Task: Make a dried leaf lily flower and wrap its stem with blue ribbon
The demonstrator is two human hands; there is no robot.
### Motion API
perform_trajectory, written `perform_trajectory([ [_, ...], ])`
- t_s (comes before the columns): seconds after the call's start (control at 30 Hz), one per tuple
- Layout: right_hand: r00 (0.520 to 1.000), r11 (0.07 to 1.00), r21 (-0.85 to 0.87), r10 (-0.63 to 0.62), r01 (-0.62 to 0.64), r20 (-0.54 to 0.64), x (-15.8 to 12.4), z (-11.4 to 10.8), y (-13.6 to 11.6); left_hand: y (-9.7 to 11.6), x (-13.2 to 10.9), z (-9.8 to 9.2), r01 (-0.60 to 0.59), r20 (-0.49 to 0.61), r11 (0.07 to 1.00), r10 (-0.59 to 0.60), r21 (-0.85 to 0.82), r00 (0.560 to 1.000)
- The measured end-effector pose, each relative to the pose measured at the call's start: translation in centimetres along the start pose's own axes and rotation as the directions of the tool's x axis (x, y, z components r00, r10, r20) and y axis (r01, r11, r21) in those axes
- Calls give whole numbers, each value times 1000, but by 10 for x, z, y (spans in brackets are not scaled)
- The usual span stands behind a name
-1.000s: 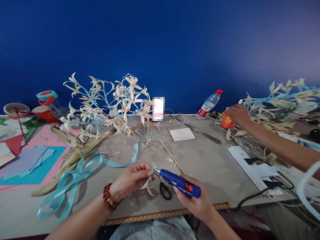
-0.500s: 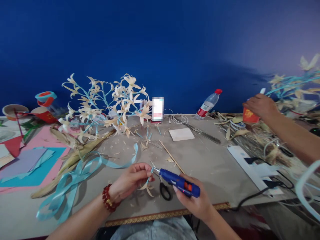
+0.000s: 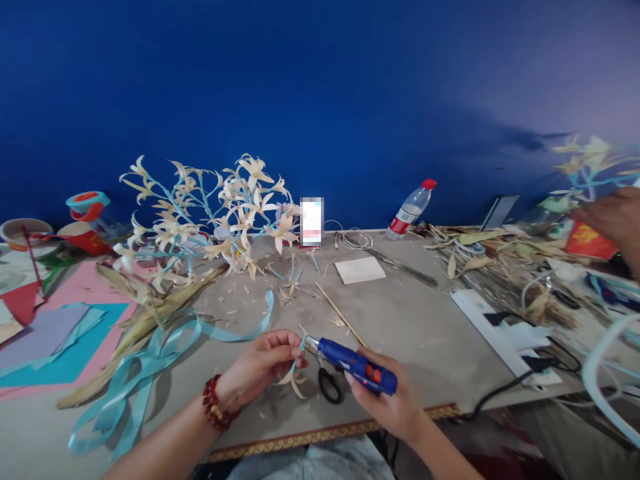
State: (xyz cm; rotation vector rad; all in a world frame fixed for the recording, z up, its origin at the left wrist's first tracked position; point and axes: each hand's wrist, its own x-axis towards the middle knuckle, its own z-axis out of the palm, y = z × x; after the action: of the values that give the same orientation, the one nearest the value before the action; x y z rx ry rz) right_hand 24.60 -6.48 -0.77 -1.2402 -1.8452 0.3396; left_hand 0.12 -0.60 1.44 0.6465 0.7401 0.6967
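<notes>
Between the thumb and fingers of my left hand (image 3: pixel 274 359) is the blue-wrapped stem of a small cream flower (image 3: pixel 292 381), its petals hanging downward. My right hand (image 3: pixel 389 395) is closed round a blue hot glue gun (image 3: pixel 356 365), whose metal nozzle points left and meets, or nearly meets, the stem. Black-handled scissors (image 3: pixel 330 387) lie on the table just under the glue gun, their blades partly hidden. A light blue ribbon (image 3: pixel 135 370) lies in loops to the left of my left hand.
Cream flowers on blue stems (image 3: pixel 210 213) stand at the back left. A thin stick (image 3: pixel 340 313), a white card (image 3: pixel 361 269), a tilted bottle (image 3: pixel 411 209) and a power strip (image 3: pixel 493 337) lie around. At far right, another person's hand (image 3: pixel 617 220) is by a red paper cup (image 3: pixel 590 237).
The other person's hand and the red cup have moved to the right, uncovering a leaning phone-like slab. My hands keep nearly the same pose; the view has shifted slightly.
</notes>
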Motion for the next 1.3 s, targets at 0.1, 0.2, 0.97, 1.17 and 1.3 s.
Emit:
perform_trajectory([
  [0.1,999,997,-75,-11,8,-45,4,-3,3,-1,-1,0,3,23,1000,-2,-5,1000],
  [0.2,999,982,-187,-4,-5,-45,14,-11,12,-2,-1,0,3,25,1000,-3,6,1000],
  [0.97,976,889,-454,144,-56,161,79,-44,54,-1,0,-4,42,128,999,-37,-35,991],
  [1.17,947,955,283,-167,86,274,72,-16,-20,0,-7,4,118,263,990,-93,-80,960],
  [1.3,927,894,444,-211,55,310,73,-1,-31,1,-12,8,142,311,985,-106,-96,945],
])
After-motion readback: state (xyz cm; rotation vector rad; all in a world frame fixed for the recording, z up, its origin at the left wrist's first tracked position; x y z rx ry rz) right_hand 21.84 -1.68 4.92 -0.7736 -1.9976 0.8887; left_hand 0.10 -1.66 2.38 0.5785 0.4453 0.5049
